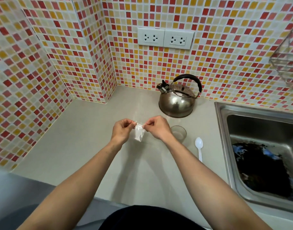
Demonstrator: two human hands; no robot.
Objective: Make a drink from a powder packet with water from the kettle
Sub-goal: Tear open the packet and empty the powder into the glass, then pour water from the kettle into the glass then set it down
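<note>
A small clear plastic packet (139,134) with white powder hangs above the counter, held by its top edge. My left hand (122,130) pinches its left corner and my right hand (156,127) pinches its right corner. Just right of my right hand stands a clear glass (179,132), partly hidden by my wrist. A white plastic spoon (199,147) lies on the counter to the right of the glass. The steel kettle (176,102) with a black handle stands behind the glass, near the tiled wall.
A grey counter (76,138) runs into a corner of mosaic-tiled walls. A steel sink (258,146) with dark contents sits at the right. Two double wall sockets (164,38) are above the kettle. A wire rack (287,62) hangs at the upper right.
</note>
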